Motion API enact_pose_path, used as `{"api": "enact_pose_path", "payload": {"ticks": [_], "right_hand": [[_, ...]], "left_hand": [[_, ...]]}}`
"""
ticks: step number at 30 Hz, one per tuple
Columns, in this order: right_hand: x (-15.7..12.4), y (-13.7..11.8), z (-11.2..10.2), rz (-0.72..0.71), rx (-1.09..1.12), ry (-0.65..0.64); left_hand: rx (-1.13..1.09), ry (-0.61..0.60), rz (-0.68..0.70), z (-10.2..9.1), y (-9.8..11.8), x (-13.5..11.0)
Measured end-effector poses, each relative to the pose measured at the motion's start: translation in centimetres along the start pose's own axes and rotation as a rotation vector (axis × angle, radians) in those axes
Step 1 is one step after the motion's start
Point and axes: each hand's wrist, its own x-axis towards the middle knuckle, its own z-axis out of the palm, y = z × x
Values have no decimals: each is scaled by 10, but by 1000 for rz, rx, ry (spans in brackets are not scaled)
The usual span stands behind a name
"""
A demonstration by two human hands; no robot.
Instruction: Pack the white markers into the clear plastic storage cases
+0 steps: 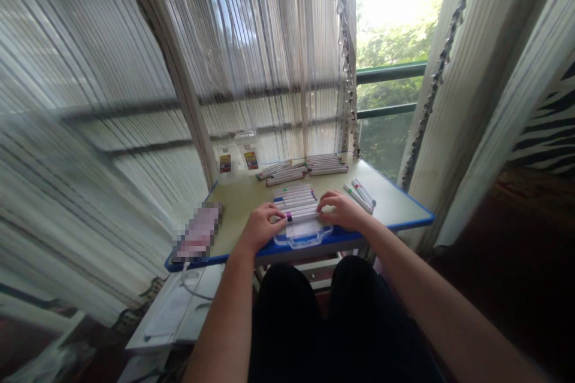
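A white marker (304, 216) with a purple band lies crosswise at the near end of a row of white markers (294, 198) in a clear plastic case (305, 240). At its banded left end, my left hand (261, 228) is closed, thumb and fingers on the marker. My right hand (344, 210) grips the right end with bent fingers. The case's clear handle points toward my lap, and its bottom is largely hidden under the markers.
Several loose markers (329, 165) lie in piles at the table's back. A few more markers (360, 195) lie right of my right hand. Clear case parts with labels (251, 160) stand at the back left. A blurred-out flat object (198, 232) and a cable (191, 290) are at left.
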Motion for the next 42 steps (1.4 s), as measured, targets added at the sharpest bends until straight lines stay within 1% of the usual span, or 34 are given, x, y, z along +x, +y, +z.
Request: {"api": "enact_pose_path", "payload": {"ticks": [6, 10, 12, 13, 14, 17, 18, 19, 20, 21, 22, 23, 24, 28, 30, 32, 34, 36, 42], "right_hand": [[-1, 3, 3, -12, 16, 17], [-1, 0, -1, -4, 53, 28], [-1, -2, -6, 30, 60, 80], [-2, -2, -8, 76, 26, 147], [-2, -2, -9, 147, -41, 243], [-4, 3, -9, 453, -345, 566], [-5, 6, -8, 558, -416, 621], [-5, 9, -6, 652, -453, 636], [-6, 12, -4, 735, -459, 611], [-6, 15, -2, 798, -453, 557], [-6, 17, -1, 828, -456, 504], [-6, 18, 1, 827, -467, 450], [-7, 19, 2, 792, -490, 410], [-6, 16, 4, 520, -564, 317], [-6, 12, 3, 443, -554, 262], [-5, 8, 3, 449, -537, 219], [-4, 4, 2, 496, -518, 209], [-3, 4, 2, 518, -479, 235], [-3, 13, -3, 486, -353, 330]], "left_hand": [[-31, -37, -1, 1, -1, 0], [-32, -49, 5, 1, 0, 1], [-26, -44, -1, -1, 1, 1], [-24, -32, -8, -1, 2, 2], [-22, -14, -15, -2, 3, 2], [-17, 37, -20, -3, 4, 3], [-13, 43, -18, -3, 4, 3], [-7, 47, -16, -3, 4, 3], [-2, 54, -14, -3, 3, 4], [4, 63, -15, -2, 2, 4], [7, 75, -15, -2, 2, 4], [9, 87, -14, -1, 1, 5], [10, 98, -13, -1, 1, 5], [20, 121, -6, 0, 0, 6], [27, 121, -7, 0, 0, 6], [31, 125, -8, 0, 0, 6], [33, 133, -8, -1, 1, 6], [35, 138, -9, -1, 2, 5], [30, 151, -20, -1, 2, 5]]}}
